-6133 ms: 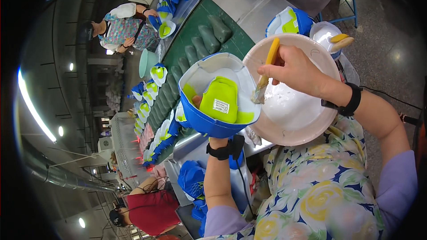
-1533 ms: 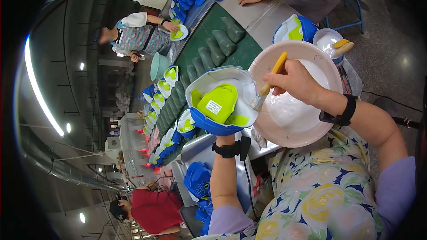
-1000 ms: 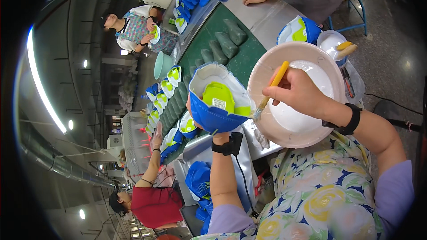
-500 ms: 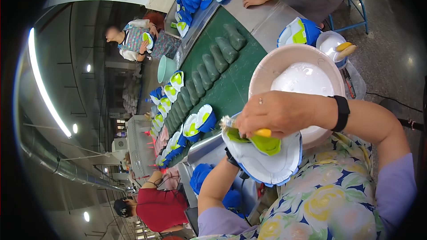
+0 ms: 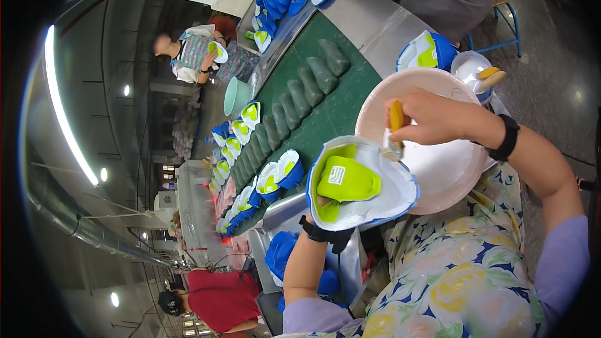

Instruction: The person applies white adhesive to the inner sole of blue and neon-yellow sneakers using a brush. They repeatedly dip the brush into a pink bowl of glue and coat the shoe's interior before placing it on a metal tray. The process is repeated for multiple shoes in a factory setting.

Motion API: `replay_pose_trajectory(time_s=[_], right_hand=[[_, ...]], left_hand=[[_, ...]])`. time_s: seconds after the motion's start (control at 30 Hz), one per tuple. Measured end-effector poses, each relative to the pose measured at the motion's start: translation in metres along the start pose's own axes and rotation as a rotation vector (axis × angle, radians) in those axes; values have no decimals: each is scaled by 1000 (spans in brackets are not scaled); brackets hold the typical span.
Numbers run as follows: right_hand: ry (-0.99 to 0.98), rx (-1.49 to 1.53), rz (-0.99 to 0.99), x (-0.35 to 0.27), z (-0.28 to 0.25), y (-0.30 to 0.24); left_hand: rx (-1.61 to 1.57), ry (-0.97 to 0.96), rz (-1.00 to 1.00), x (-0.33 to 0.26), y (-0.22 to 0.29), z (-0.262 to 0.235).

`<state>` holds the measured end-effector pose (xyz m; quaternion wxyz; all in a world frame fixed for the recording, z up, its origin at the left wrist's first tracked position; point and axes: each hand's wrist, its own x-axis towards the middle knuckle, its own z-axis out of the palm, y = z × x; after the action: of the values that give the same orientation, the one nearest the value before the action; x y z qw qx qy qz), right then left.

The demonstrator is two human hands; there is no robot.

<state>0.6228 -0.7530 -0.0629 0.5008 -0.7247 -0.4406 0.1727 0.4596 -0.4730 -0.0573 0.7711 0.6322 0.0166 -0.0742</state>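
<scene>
A blue shoe upper (image 5: 360, 210) with white lining and a lime-green tongue lies opened toward me, its inside facing up. My left hand (image 5: 323, 202) grips it from underneath and is mostly hidden behind it. In my right hand (image 5: 436, 114) is a yellow-handled brush (image 5: 396, 116), bristles pointing down at the upper's right rim. Whether the bristles touch the lining I cannot tell. Just beyond, under my right hand, stands a pale pink basin (image 5: 374, 105) with white liquid (image 5: 447, 161) inside.
A green conveyor belt (image 5: 344, 95) carries grey shoe lasts (image 5: 305, 87) and more blue uppers (image 5: 289, 169). Behind the basin are another upper (image 5: 427, 51) and a white tub (image 5: 466, 66) with a yellow-handled brush (image 5: 490, 77). Other people work across the belt and on both sides.
My right hand has moved the brush from the upper's left end to its right rim, beside the basin. The upper has tilted and risen slightly, showing its whole tongue.
</scene>
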Motion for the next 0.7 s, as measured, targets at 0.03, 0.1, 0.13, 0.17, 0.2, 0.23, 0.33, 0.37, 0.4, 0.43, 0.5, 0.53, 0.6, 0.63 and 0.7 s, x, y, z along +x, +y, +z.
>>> replay_pose_trajectory(time_s=[0.03, 0.1, 0.13, 0.17, 0.2, 0.23, 0.33, 0.37, 0.4, 0.43, 0.5, 0.53, 0.6, 0.63, 0.7], right_hand=[[53, 17, -5, -4, -4, -7], [161, 51, -15, -11, -7, -20], [233, 47, -185, -8, -3, -22], [305, 46, -353, 0, 6, -23], [375, 45, -522, 7, 14, -22], [303, -29, -572, 12, 18, -21], [232, -263, -595, 1, 20, -21], [145, -293, -509, -7, 17, -21], [98, -249, -467, -11, 13, -22], [53, -208, -410, -17, 10, -20], [103, -141, -433, -17, 9, -21], [192, -117, -507, -10, 11, -27], [304, -112, -584, 5, 17, -38], [331, -131, -587, 16, 23, -40], [342, -83, -479, 26, 27, -36]], left_hand=[[-67, 12, -72, 0, 5, -3], [-213, 98, -243, -2, 7, -23], [-293, 158, -345, 0, 4, -31], [-280, 83, -287, 5, 5, -30], [-281, 90, -278, 5, 1, -34], [-277, 95, -267, 7, 4, -31], [-250, 182, -180, -2, 12, -25], [-263, 196, -169, -5, 11, -29], [-276, 210, -159, -8, 10, -32], [-295, 179, -172, -8, 8, -33], [-331, 118, -198, -6, 8, -38], [-274, 109, -197, -3, 4, -36], [-153, 89, -189, 2, 2, -30], [-152, 85, -171, 4, 3, -27], [-223, 104, -161, 5, 6, -16]])
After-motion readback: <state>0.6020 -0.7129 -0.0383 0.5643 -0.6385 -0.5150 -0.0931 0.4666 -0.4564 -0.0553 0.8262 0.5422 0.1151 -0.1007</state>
